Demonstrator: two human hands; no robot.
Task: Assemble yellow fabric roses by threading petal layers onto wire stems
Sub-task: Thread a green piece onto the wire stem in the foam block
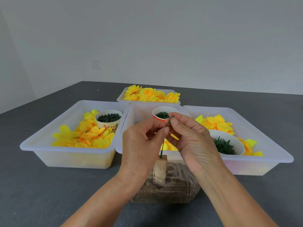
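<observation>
Grey wall, dark table (49, 185), four white bins ahead. We stand green wire stem (162, 148) upright in wooden block (160, 171) at near edge. Left hand (141, 145) pinches stem near top, steadying it. Right hand (188, 136) pinches small green piece (171, 119) just above stem tip, fingers curled tight. Petal layers (88, 135) wait in left bin; finished roses (150, 94) in far bin. Our advice: keep stem vertical, line hole over tip, slide down gently, no bending wire.
</observation>
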